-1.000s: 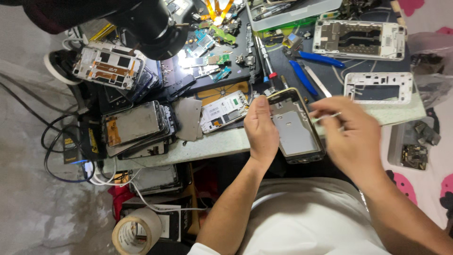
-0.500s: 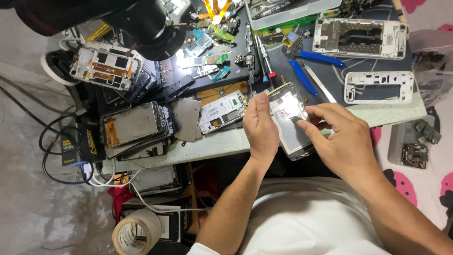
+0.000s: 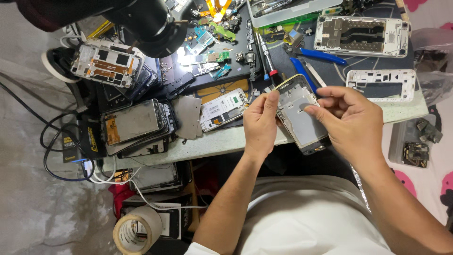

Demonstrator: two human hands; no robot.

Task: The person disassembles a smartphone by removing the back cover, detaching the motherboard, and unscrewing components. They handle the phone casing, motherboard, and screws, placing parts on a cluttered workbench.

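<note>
Silvery metal showed across the open inside of the phone frame [image 3: 301,115], which the person held tilted above the near edge of the surface [image 3: 222,141], between both hands. The left hand [image 3: 260,123] gripped the frame's left edge, its fingers closed on the rim with the thumb near the top corner. The right hand [image 3: 351,120] came in from the other side, its fingers [image 3: 315,111] curled with the tips pressed on the bare plate near the middle; whether they pinched some small part there was too small to tell. As far as could be judged, the work stood in its middle: the frame was stripped, with no board or screen seen in it, and nothing was being fitted into it yet. Much lay taken apart around it. A white circuit-side phone body [image 3: 222,109] lay just left of the left hand, a grey metal plate [image 3: 187,116] beside that, and a stack of screens [image 3: 134,125] farther left. Two more white frames [image 3: 361,35] [image 3: 381,85] lay at the far right, near a blue-handled tool [image 3: 317,55]. Small boards and flex parts [image 3: 207,40] lay scattered under the black microscope head [image 3: 151,26]. A roll of tape [image 3: 137,231] sat below the surface, well apart.
</note>
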